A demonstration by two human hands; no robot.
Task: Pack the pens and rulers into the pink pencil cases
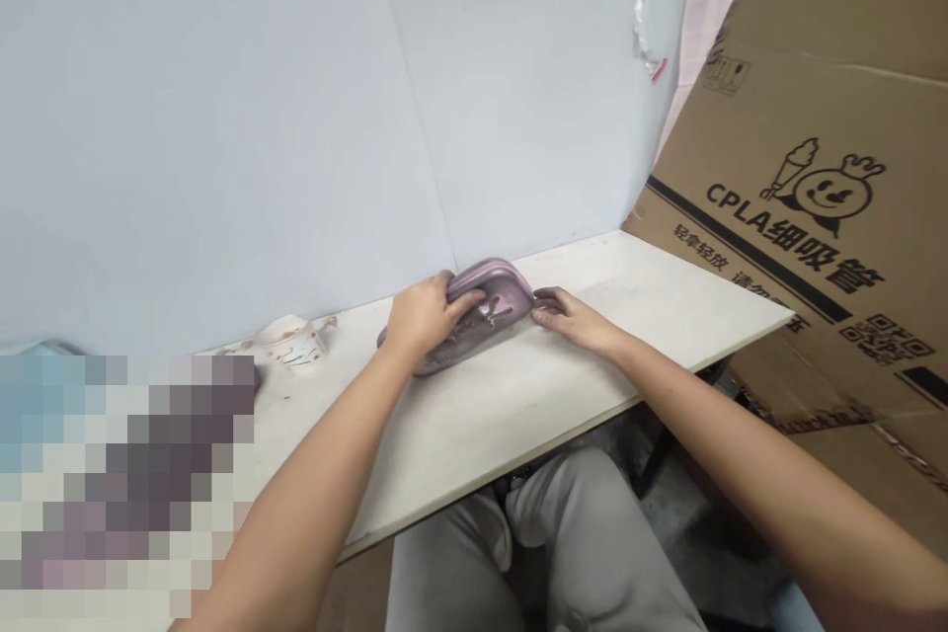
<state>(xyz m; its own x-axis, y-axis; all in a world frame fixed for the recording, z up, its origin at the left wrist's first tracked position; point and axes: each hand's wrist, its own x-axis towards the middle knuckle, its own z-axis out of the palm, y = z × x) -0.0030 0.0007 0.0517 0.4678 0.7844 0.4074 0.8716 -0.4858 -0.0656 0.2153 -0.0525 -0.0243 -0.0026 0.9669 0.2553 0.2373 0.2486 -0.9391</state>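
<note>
Lilac zip pouch (498, 301); lying on white tabletop (592, 306) against pale wall panel (222, 118); left hand (422, 316) clamped over its near end; right hand (570, 319) apart, fingers touching its right end; speckled paper cup (288, 341) near; cardboard carton (800, 217) right

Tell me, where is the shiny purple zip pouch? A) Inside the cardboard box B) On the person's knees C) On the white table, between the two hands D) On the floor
C. The pouch lies on the white tabletop, with the left hand over it and the right hand at its end.
</note>
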